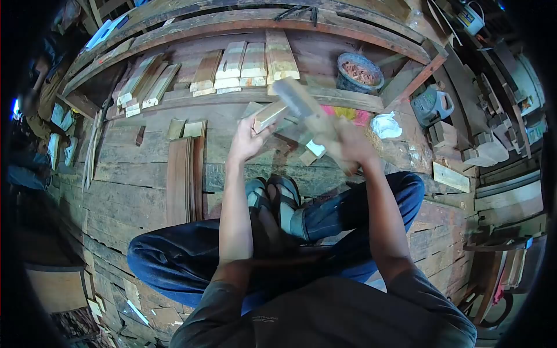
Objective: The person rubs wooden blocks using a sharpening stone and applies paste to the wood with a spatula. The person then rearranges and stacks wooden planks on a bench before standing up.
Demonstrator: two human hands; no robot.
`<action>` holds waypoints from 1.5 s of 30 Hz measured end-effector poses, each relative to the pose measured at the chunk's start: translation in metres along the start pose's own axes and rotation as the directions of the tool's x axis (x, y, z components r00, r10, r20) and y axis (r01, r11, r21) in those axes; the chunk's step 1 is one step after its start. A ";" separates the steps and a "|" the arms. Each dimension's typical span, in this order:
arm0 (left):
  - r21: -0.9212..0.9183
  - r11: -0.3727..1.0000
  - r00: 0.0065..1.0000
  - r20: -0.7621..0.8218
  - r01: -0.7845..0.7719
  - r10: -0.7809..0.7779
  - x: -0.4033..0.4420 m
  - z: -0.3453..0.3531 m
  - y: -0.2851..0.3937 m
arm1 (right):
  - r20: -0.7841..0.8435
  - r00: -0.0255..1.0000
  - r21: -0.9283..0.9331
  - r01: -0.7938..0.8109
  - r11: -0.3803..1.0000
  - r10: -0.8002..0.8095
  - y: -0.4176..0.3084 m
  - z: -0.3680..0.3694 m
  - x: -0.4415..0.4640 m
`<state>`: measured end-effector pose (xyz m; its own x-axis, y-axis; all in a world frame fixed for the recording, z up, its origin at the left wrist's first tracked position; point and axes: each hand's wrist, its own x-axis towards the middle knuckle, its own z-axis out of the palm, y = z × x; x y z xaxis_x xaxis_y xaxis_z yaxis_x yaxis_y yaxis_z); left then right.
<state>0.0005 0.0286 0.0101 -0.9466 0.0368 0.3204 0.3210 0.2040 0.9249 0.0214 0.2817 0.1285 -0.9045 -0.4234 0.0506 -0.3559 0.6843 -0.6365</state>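
My left hand [249, 140] is closed around the lower end of a short wooden block [270, 116], tilted up to the right. My right hand [353, 145] grips a broad-bladed tool with a wooden handle [321, 126]. Motion smears this tool, so its exact kind is unclear; its blade [295, 97] points up and left, close to the block's upper end. Whether blade and block touch, I cannot tell. Below the tool, a small wood piece with a white face [315, 148] lies on the plank floor, and beyond it is a pink and yellow cloth [347, 113].
Stacked boards [232, 65] lie under a long wooden bench [243, 26]. A bucket of brownish pieces [360, 72], a white bag [386, 125] and a cut-open jug [432, 106] stand to the right. Long planks [181, 180] lie left of my feet. Another person [49, 110] is at far left.
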 end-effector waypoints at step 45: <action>-0.153 0.988 0.998 -0.064 0.008 -0.018 0.000 -0.006 -0.020 | 0.204 0.979 0.029 -0.004 1.000 -0.002 -0.040 -0.003 0.013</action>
<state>-0.0052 0.0184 -0.0072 -0.9481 -0.0299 0.3165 0.3147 0.0520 0.9478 0.0233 0.2508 0.1567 -0.8370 -0.5369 -0.1057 -0.3454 0.6681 -0.6590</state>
